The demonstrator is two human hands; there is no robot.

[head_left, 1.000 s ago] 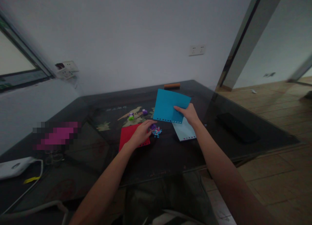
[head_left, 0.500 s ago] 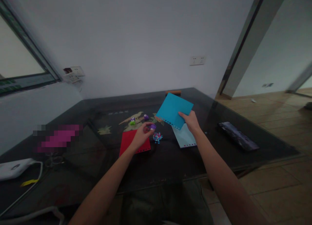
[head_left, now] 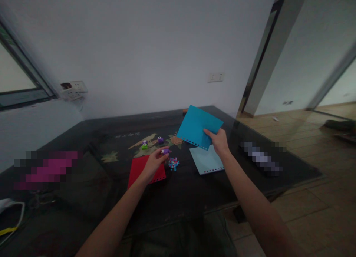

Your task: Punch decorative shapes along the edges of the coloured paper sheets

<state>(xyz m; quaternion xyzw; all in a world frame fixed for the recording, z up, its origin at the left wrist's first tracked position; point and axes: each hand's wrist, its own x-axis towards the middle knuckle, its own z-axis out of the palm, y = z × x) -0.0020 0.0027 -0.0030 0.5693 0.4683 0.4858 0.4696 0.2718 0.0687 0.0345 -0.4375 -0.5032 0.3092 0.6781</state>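
My left hand (head_left: 156, 160) pinches a small purple piece with a white spot (head_left: 165, 151) above the edge of a red sheet (head_left: 136, 168). My right hand (head_left: 218, 140) grips a bright blue sheet (head_left: 198, 124) by its lower right part, thumb on top; a row of holes runs along its lower edge. Beneath it a pale blue sheet (head_left: 204, 160) lies on the dark table. Between the red and pale sheets is a small pile of pink and blue bits (head_left: 174, 163). Behind my left hand stand a green piece (head_left: 144, 147) and a purple piece (head_left: 160, 139).
A blurred pink object (head_left: 51, 168) lies on the table's left side, with a white cable (head_left: 22, 214) nearer the front left corner. At the right is a dark, partly blurred flat object (head_left: 260, 158). The wall (head_left: 144, 56) rises behind the table.
The camera view has shifted to the right. My left hand has turned slightly with the purple piece, whose white spot now faces left. My right hand still holds the bright blue sheet.
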